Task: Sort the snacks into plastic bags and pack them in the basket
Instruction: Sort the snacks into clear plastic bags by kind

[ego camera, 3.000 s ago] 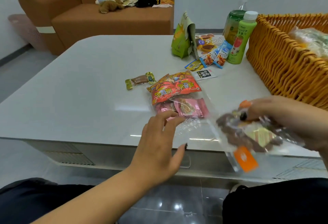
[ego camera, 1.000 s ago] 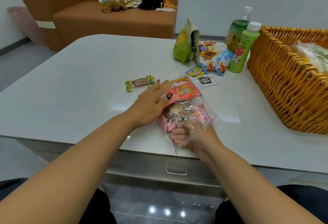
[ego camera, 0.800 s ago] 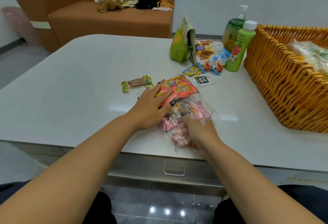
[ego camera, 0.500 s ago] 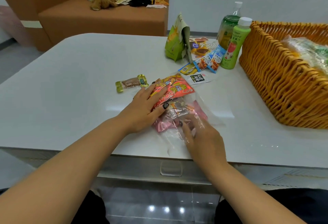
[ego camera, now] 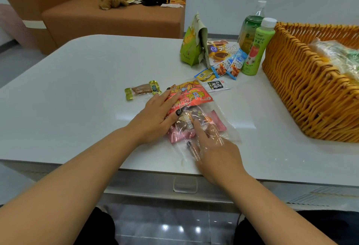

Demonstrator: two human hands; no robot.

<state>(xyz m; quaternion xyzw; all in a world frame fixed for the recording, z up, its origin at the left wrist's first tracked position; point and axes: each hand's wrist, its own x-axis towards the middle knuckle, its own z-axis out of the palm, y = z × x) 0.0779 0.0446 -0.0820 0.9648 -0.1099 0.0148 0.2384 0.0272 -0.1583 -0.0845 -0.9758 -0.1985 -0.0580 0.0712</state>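
Pressing a clear plastic bag (ego camera: 223,126) flat against the white desk (ego camera: 77,89) near its front edge, with both hands on it. Left hand (ego camera: 155,116) spread, fingers straight, resting on the bag's left side and on the red-orange snack packet (ego camera: 191,97) at the bag's far end, likely to pin the bag in place. Right hand (ego camera: 211,147) reaching in through the bag's near opening, fingers extended under the clear film, touching the small wrapped sweets (ego camera: 190,122) and pink packets (ego camera: 178,136) inside, apparently nudging them deeper; impossible to tell whether pinching any one piece. Just left of the bag, lying loose on the desk, one brown snack bar (ego camera: 142,90) in a clear wrapper with green ends, not yet bagged. Beyond the bag, more unsorted snacks: a black-and-white sachet (ego camera: 216,86), blue sachets (ego camera: 231,66), a biscuit box (ego camera: 222,50), a green pouch (ego camera: 191,44) standing upright, and two green bottles (ego camera: 256,46). Right of the bag and well apart from it, the woven orange basket (ego camera: 303,85), already holding at least one filled clear bag. Sorting looks partway done.
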